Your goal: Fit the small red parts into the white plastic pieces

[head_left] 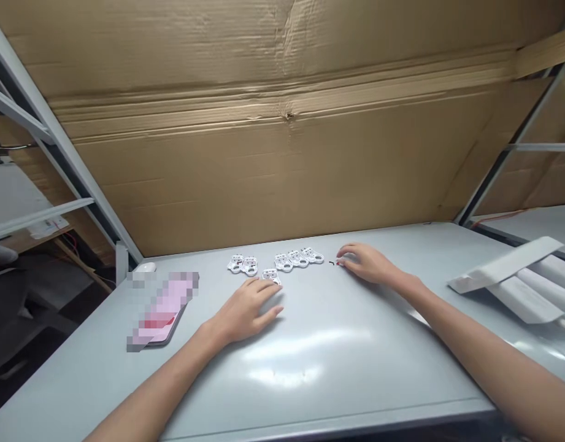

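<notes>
Several small white plastic parts with round holes lie in a row on the grey table. My left hand point(249, 310) rests with its fingers apart, the fingertips at the lower edge of one white part point(271, 275). Beyond it lie a pair of white parts point(243, 265) and a group of white parts point(299, 258) farther right. My right hand point(365, 263) reaches in from the right, its thumb and forefinger bent around a tiny red piece point(338, 263); whether they grip it is too small to tell. A tiny black piece point(331, 263) lies just left of those fingertips.
A pink phone-like object point(169, 304), partly pixelated, lies at the left of the table point(328, 393). Behind it is a white rounded object point(145, 267). Folded white packaging point(516, 276) lies at the right. Cardboard point(282, 178) and grey shelf posts stand behind.
</notes>
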`<state>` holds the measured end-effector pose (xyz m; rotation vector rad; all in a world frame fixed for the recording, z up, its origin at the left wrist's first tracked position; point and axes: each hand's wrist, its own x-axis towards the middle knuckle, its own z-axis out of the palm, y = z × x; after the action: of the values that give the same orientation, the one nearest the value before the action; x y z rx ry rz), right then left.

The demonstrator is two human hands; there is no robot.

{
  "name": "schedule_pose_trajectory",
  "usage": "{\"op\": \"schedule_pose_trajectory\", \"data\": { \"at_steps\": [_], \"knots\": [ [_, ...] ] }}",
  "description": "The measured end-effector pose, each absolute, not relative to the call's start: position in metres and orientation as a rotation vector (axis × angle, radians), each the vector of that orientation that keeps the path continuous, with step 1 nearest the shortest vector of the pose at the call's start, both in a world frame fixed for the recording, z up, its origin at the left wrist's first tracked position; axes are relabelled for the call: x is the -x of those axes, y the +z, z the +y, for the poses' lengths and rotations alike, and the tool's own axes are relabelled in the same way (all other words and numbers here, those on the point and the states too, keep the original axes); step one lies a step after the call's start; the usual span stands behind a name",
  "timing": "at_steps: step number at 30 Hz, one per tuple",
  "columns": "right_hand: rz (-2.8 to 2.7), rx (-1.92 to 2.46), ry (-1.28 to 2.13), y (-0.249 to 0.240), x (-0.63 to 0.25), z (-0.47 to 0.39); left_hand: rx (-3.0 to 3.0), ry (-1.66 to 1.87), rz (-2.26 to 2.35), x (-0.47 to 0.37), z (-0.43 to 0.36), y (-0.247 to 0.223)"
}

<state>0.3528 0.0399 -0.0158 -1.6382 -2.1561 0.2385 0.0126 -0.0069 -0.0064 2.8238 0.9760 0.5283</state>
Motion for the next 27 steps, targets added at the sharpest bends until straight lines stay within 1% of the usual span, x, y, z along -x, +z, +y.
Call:
{"op": "schedule_pose_trajectory", "data": {
  "at_steps": [4,16,20,23,27],
  "knots": [
    [-2.210,1.608,0.225,-0.015,-0.352,0.040,-2.856,0.601,1.034,-0.012,-0.008,-0.011],
    [-2.263,1.514,0.350,-0.015,-0.353,0.039,-2.878,0.514,1.140,-0.009,-0.005,-0.018],
    [-2.110,1.487,0.412,-0.016,-0.352,0.039,-2.884,0.501,1.145,-0.008,-0.005,-0.018],
    [-1.872,1.415,0.610,-0.010,-0.343,0.037,-2.886,0.508,1.137,-0.008,-0.005,-0.018],
    [-1.478,1.183,1.056,-0.003,-0.319,0.028,-2.877,0.538,1.123,-0.009,-0.005,-0.018]
  ]
}}
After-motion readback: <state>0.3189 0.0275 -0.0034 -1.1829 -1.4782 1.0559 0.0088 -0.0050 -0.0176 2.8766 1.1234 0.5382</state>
